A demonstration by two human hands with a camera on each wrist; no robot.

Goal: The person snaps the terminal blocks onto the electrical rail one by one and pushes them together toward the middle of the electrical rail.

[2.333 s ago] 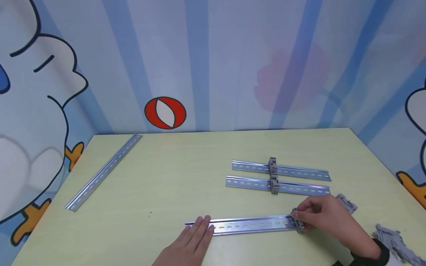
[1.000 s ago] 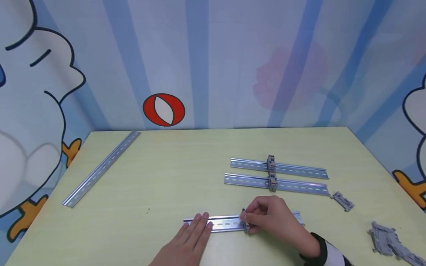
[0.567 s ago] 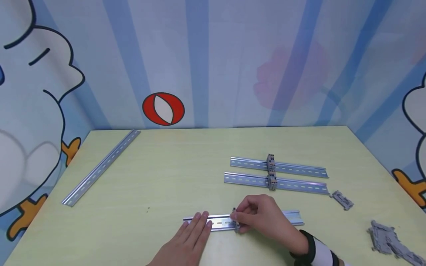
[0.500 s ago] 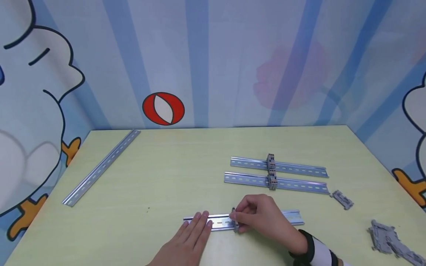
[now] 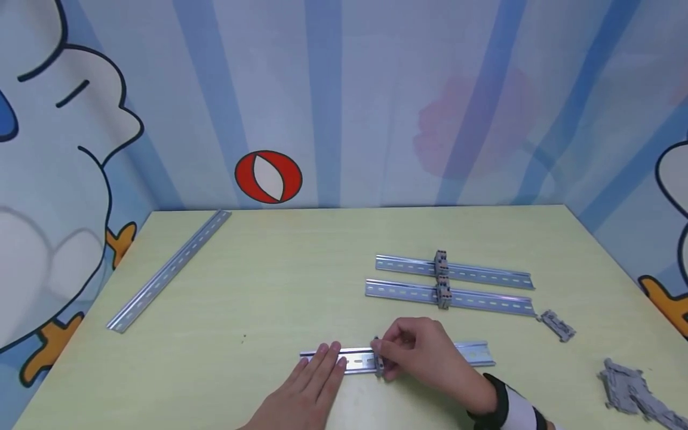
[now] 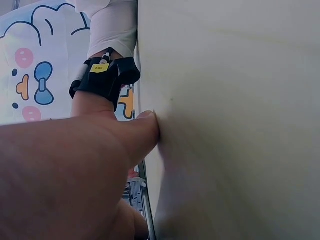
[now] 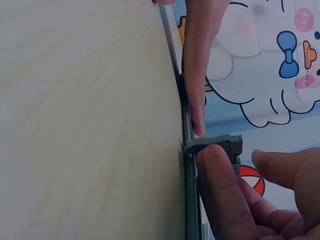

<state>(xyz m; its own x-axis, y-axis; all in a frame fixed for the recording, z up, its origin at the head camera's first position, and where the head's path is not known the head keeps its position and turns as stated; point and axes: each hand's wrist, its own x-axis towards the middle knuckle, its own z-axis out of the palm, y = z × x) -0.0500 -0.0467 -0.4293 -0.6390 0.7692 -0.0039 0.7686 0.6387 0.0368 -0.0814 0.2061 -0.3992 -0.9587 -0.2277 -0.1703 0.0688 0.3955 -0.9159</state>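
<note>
Straight fingers of my left hand (image 5: 306,388) lie across the left part of the near slotted metal DIN rail (image 5: 359,361), pressing it on the table. My right hand (image 5: 424,355) pinches a thin grey terminal block (image 5: 378,358) that stands upright across this rail, a short way right of the left fingertips. In the right wrist view the terminal block (image 7: 215,144) sits at the rail (image 7: 190,195), with fingers along its side. Farther back, two parallel DIN rails (image 5: 489,275) (image 5: 489,301) each carry grey terminal blocks (image 5: 441,263) (image 5: 443,292) near the middle.
Another DIN rail (image 5: 169,272) lies slanted at the left. A loose grey terminal block (image 5: 558,326) lies right of the back rails, and a pile of grey blocks (image 5: 629,387) is at the right. A printed wall (image 5: 365,107) closes off the table's back edge.
My right hand has moved left along the near rail with the terminal block, from the right end to near my left hand, then stayed almost still. The left hand keeps its place.
</note>
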